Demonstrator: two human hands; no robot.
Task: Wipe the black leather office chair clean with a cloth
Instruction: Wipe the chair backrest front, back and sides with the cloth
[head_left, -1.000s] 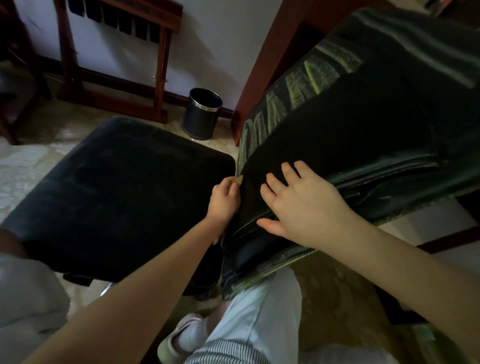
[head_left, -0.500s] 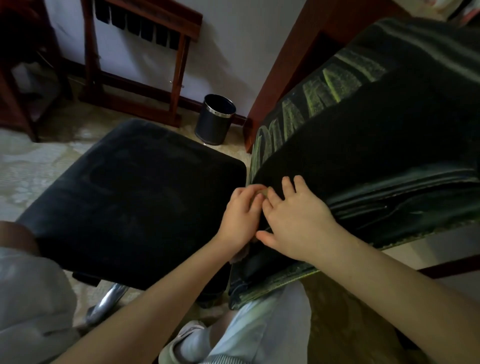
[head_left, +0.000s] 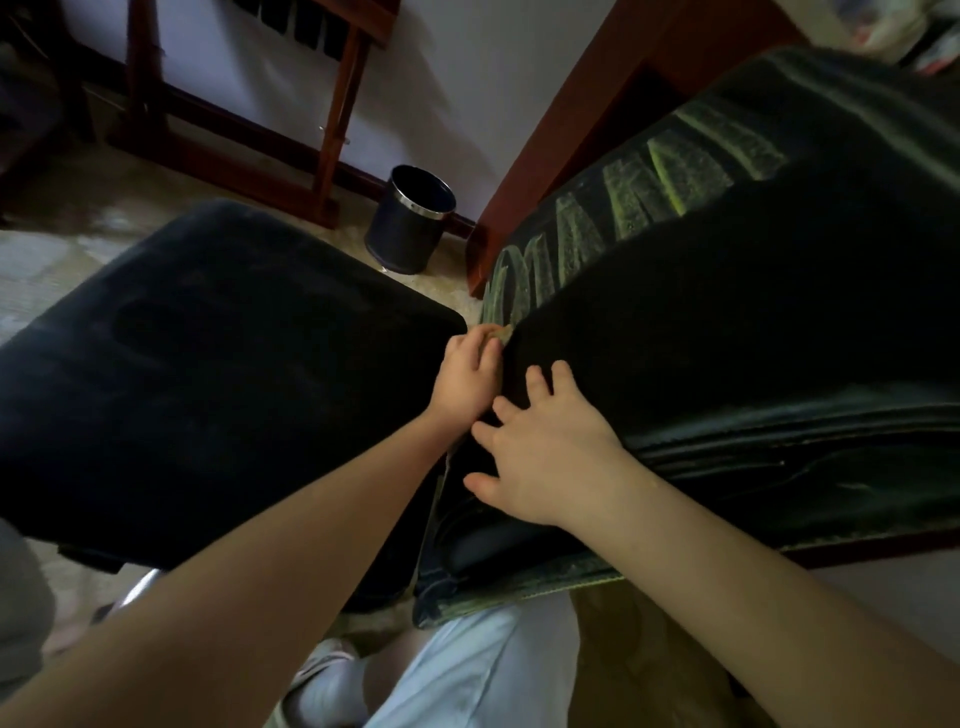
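The black leather office chair fills the view, with its seat (head_left: 208, 374) on the left and its backrest (head_left: 727, 338) on the right, whose worn edge shows green patches. My left hand (head_left: 465, 379) grips a small tan cloth (head_left: 500, 332) and presses it against the backrest's left edge, just above the gap between seat and back. Most of the cloth is hidden in my fingers. My right hand (head_left: 550, 447) lies flat on the lower backrest with its fingers spread, touching the leather.
A black round bin (head_left: 410, 226) with a chrome rim stands on the floor by the wall behind the seat. A red-brown wooden rack (head_left: 332, 130) and a wooden desk panel (head_left: 571, 119) flank it. My leg and white shoe (head_left: 322, 691) are below the chair.
My left hand, which was against my right hand's fingers half a second ago, has slid up along the backrest's edge with the cloth. My right hand stays flat on the backrest.
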